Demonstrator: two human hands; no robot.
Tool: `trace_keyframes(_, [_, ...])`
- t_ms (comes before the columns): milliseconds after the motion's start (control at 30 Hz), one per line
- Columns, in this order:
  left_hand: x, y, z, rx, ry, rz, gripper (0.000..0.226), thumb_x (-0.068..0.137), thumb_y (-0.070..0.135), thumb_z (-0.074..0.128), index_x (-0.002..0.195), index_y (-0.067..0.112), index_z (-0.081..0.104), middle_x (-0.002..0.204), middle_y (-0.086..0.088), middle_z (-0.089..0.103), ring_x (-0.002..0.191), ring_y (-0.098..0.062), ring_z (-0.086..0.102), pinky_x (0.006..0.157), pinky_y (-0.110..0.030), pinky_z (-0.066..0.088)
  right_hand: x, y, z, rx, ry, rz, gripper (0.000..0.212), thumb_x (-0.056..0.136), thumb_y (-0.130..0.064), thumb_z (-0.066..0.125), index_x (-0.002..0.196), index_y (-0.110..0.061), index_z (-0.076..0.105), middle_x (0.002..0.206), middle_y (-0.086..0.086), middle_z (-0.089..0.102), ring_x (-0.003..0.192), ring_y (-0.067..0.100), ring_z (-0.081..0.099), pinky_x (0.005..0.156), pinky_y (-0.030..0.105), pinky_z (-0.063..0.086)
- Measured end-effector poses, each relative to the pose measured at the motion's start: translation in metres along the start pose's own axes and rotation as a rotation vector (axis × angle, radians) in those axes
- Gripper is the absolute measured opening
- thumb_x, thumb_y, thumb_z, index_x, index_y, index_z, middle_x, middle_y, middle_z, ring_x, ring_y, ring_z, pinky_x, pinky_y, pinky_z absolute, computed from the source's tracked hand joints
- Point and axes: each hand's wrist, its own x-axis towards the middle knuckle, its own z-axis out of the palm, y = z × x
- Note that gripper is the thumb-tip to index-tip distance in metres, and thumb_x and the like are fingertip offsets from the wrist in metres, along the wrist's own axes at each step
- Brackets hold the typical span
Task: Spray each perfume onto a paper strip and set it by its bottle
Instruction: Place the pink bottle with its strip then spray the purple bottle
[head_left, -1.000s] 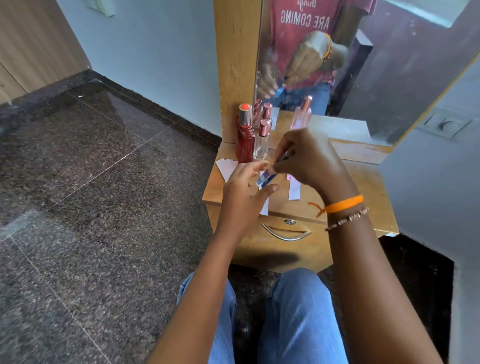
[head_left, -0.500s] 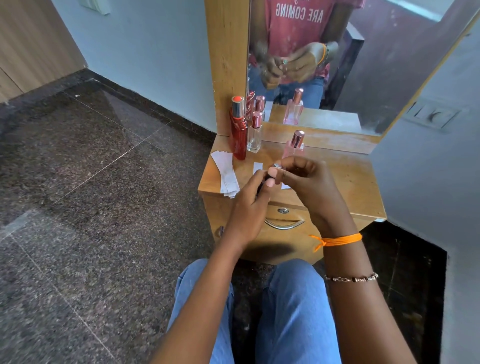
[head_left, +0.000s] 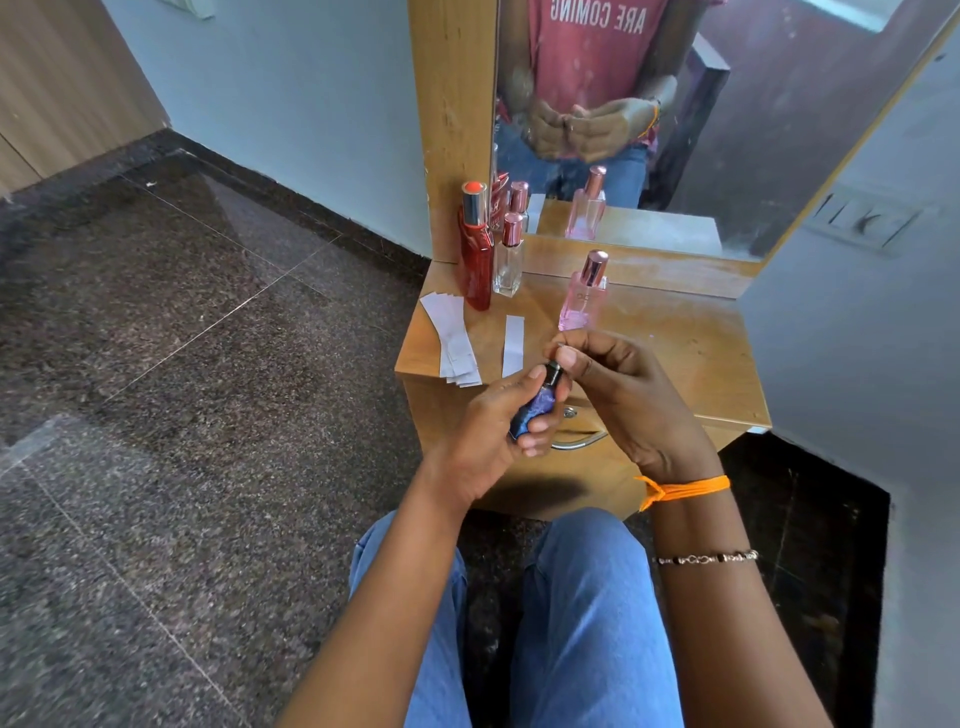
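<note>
My left hand (head_left: 498, 431) grips a small blue perfume bottle (head_left: 537, 408) in front of the drawer, tilted with its dark top up. My right hand (head_left: 618, 395) pinches that top with thumb and curled fingers. On the wooden dresser top (head_left: 685, 343) stand a red bottle (head_left: 477, 249), a clear bottle (head_left: 508, 257) beside it and a pink bottle (head_left: 583, 293) further right. A single paper strip (head_left: 513, 345) lies in front of the clear bottle. A fanned stack of paper strips (head_left: 452, 338) lies at the dresser's left edge.
A mirror (head_left: 675, 119) rises behind the bottles and reflects them and my hands. The drawer handle (head_left: 576, 441) sits just under my hands. My knees in blue jeans (head_left: 587, 613) are below. Dark stone floor (head_left: 182, 364) spreads to the left; a grey wall (head_left: 857, 338) closes the right.
Both hands have drawn back from over the dresser top toward me, to the drawer front. The blue bottle now shows plainly in my left hand, with my right fingers on its top.
</note>
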Motion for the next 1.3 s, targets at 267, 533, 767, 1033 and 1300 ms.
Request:
trace_keyframes(267, [-0.001,-0.018,-0.003,-0.001,0.099,0.083,0.028,0.094,0.031,0.04,0.093,0.014,0.063,0.071,0.004,0.054,0.064,-0.006,0.047,0.06,-0.017,0.042,0.01,0.011,-0.028,-0.38,0.243,-0.054,0.019,0.083,-0.001,0.066,0.094,-0.016,0.071,0.089,-0.003,0.072,0.081,0.003,0.063,0.076,0.015,0.048])
trace_keyframes(533, [0.006,-0.015,-0.007,0.293,0.322,0.187,0.024,0.094,0.013,0.049,0.098,0.029,0.066,0.09,0.023,0.067,0.08,0.003,0.058,0.079,-0.016,0.046,0.003,0.045,-0.023,-0.823,0.407,-0.062,0.017,0.079,0.008,0.063,0.089,-0.004,0.071,0.081,0.006,0.066,0.072,0.018,0.06,0.063,0.005,0.041])
trace_keyframes(767, [0.012,-0.007,-0.011,0.389,0.448,0.312,0.024,0.084,0.013,0.065,0.098,0.032,0.068,0.098,0.011,0.071,0.096,-0.003,0.062,0.076,-0.012,0.047,-0.01,0.027,-0.016,-0.786,0.448,-0.148,0.056,0.08,0.001,0.068,0.13,-0.017,0.05,0.106,-0.003,0.058,0.081,0.011,0.059,0.073,0.015,0.048])
trace_keyframes(1033, [0.026,0.009,-0.001,0.436,0.4,0.333,0.02,0.083,0.006,0.066,0.099,0.017,0.062,0.09,0.014,0.069,0.079,0.001,0.067,0.063,-0.012,0.049,-0.015,0.019,0.004,-0.528,0.169,-0.093,0.046,0.08,-0.002,0.071,0.111,-0.029,0.051,0.097,-0.014,0.063,0.083,0.005,0.064,0.077,0.026,0.054])
trace_keyframes(1300, [0.055,0.01,-0.03,1.396,0.784,0.25,0.029,0.092,0.009,0.05,0.117,0.019,0.06,0.113,-0.003,0.056,0.106,-0.025,0.048,0.085,-0.032,0.039,-0.015,0.027,0.002,-0.525,0.308,-0.071,0.047,0.082,-0.002,0.069,0.116,-0.028,0.048,0.092,-0.014,0.062,0.081,0.005,0.064,0.078,0.034,0.057])
